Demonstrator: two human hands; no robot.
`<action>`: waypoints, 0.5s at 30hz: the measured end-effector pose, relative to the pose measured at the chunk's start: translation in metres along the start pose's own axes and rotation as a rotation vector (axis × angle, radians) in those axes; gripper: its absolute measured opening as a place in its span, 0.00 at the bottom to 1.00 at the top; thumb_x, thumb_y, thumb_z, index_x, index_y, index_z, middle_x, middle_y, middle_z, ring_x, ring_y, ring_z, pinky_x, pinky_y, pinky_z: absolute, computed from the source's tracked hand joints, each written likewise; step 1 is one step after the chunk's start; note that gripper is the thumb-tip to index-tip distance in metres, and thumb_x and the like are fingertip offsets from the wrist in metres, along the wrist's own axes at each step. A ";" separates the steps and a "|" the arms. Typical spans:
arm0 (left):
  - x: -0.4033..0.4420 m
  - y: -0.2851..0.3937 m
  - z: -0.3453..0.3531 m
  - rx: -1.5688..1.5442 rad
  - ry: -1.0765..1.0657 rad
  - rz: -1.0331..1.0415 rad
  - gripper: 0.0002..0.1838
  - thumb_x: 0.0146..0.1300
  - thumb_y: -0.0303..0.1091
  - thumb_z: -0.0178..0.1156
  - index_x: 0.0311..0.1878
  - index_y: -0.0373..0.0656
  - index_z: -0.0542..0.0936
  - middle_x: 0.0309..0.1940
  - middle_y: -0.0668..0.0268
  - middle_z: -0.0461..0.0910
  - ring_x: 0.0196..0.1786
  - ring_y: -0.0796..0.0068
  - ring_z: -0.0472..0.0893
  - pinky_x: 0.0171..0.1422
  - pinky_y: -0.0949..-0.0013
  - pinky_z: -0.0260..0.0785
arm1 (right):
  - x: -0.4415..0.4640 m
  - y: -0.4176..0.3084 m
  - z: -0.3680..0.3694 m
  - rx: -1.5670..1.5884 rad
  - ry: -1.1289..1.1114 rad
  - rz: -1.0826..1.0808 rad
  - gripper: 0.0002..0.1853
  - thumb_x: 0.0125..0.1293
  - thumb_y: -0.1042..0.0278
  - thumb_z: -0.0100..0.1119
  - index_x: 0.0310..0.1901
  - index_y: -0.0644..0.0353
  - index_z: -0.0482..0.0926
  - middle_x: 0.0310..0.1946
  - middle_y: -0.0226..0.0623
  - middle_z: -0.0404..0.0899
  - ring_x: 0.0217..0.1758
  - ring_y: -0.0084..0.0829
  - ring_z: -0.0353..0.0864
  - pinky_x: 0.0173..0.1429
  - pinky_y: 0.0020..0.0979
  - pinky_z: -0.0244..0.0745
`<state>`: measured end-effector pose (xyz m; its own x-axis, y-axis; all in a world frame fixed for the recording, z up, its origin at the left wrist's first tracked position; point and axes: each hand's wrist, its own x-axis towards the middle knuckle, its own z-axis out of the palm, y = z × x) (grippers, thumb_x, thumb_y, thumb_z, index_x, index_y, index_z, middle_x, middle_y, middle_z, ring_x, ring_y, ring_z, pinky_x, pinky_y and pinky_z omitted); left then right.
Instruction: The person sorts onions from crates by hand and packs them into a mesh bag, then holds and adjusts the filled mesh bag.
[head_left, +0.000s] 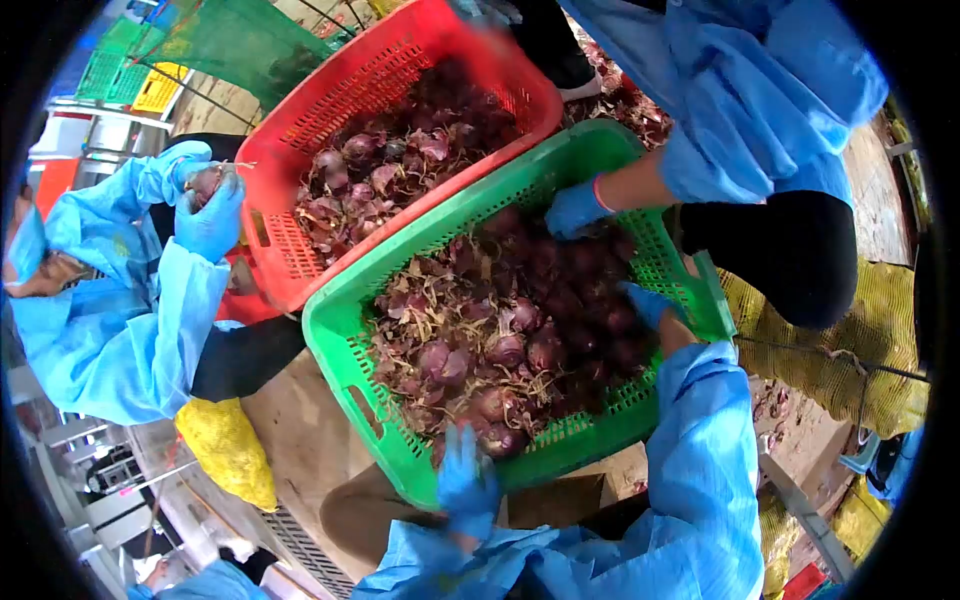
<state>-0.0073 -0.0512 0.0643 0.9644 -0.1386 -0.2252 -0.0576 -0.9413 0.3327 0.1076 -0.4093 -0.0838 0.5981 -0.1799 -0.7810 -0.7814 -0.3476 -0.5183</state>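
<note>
A green plastic crate (335,290) full of red onions (505,350) with dry skins and roots sits right in front of me. My left hand (466,482), in a blue glove, is at the crate's near edge, its somewhat blurred fingers stretched out against the closest onions. Over the right side of the crate reaches my right hand (652,305), also gloved. Its fingers extend toward the shaded onions, and I see nothing held in it. Close by, a co-worker's gloved hand (578,208) rests among the onions at the far right corner.
Behind the green crate, a red crate (275,170) holds more onions. At the left, another person's gloved hands (212,205) hold an onion. A yellow mesh sack (228,455) lies at lower left, and a large mesh sack (830,350) on the right. Onion skins litter the floor.
</note>
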 end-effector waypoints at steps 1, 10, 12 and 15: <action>0.001 0.000 0.001 0.005 -0.001 -0.006 0.25 0.58 0.42 0.46 0.58 0.42 0.64 0.58 0.49 0.60 0.53 0.47 0.68 0.51 0.58 0.64 | 0.005 -0.002 0.000 -0.052 0.003 0.000 0.35 0.56 0.38 0.41 0.56 0.58 0.65 0.58 0.42 0.61 0.61 0.37 0.59 0.64 0.33 0.50; 0.004 -0.003 0.002 0.049 -0.015 0.035 0.26 0.52 0.36 0.50 0.57 0.43 0.65 0.57 0.51 0.62 0.47 0.53 0.72 0.47 0.60 0.66 | 0.017 -0.005 0.014 0.111 -0.459 0.194 0.34 0.56 0.40 0.41 0.58 0.56 0.63 0.58 0.40 0.62 0.58 0.38 0.62 0.64 0.33 0.51; 0.000 -0.004 0.004 -0.043 -0.069 -0.004 0.29 0.50 0.31 0.50 0.60 0.44 0.61 0.59 0.49 0.57 0.54 0.48 0.66 0.53 0.58 0.63 | 0.009 -0.009 0.022 0.175 -0.514 0.228 0.34 0.56 0.40 0.41 0.58 0.56 0.63 0.58 0.40 0.62 0.58 0.38 0.63 0.64 0.33 0.51; 0.004 -0.002 0.004 0.026 -0.034 0.002 0.26 0.49 0.32 0.53 0.56 0.42 0.66 0.57 0.51 0.62 0.48 0.53 0.71 0.48 0.60 0.65 | 0.004 -0.015 0.040 0.149 -0.542 0.202 0.33 0.56 0.40 0.41 0.58 0.56 0.62 0.58 0.40 0.62 0.57 0.38 0.63 0.64 0.33 0.51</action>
<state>-0.0041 -0.0507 0.0590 0.9549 -0.1504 -0.2559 -0.0665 -0.9486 0.3094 0.1142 -0.3676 -0.0933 0.2894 0.2804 -0.9152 -0.9102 -0.2153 -0.3538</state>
